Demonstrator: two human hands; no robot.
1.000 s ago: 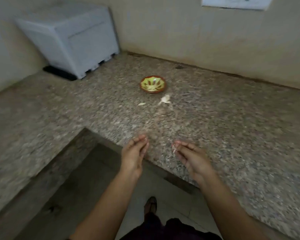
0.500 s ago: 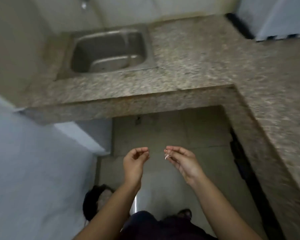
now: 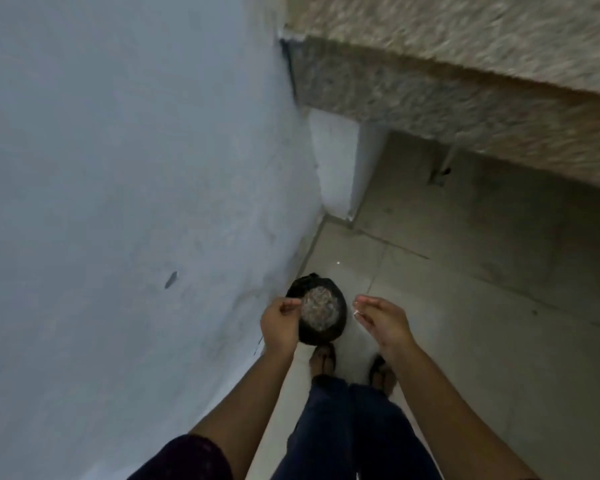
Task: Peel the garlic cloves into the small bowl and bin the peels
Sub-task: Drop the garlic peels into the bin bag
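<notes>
Head view showed the right hand (image 3: 383, 320) pinching a peel (image 3: 356, 312) beside the bin (image 3: 321, 315), the left hand (image 3: 280, 323) loosely curled around nothing visible; carrying the peel leftward over the opening before releasing would be best.

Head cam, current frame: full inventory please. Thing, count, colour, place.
bin: 1, black liner, open top showing pale scraps, on the floor by the wall
peel: 1 small piece, whitish, at the right hand's fingertips
countertop: 1, speckled granite, upper right, blurred
wall: 1, pale blue-grey, left half of the view
floor: tiled, grey-beige, right and centre
left hand: 1, over the bin's left edge, fingers curled; contents cannot be told
right hand: 1, just right of the bin, pinching the peel
feet: 2, in dark sandals, below the bin
trousers: dark blue, bottom centre
</notes>
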